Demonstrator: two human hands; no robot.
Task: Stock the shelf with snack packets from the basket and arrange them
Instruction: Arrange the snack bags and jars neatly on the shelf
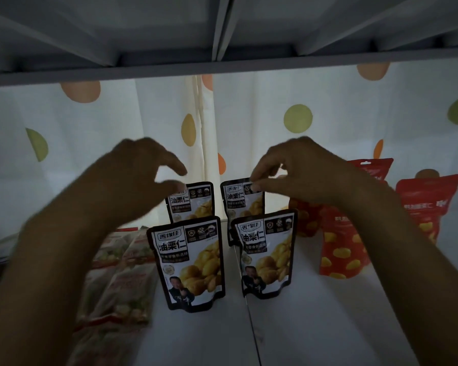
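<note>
We see the right hand (302,173) pinching the top edge of the rear right packet (245,204) between thumb and forefinger, its other fingers curled loosely behind. The left hand (140,175) holds nothing: its thumb and forefinger are spread in a curve, with the thumb tip at the top corner of the rear left packet (193,204). Below and between the 2 hands, nearer to us, stand the front left packet (191,262) and the front right packet (266,254), upright on the shelf board (315,326). Under the left forearm we see pale packets (122,273) lying flat. Red packets (341,247) stand beyond the right wrist, on its outer side. Behind both hands hangs a dotted curtain (249,114).
</note>
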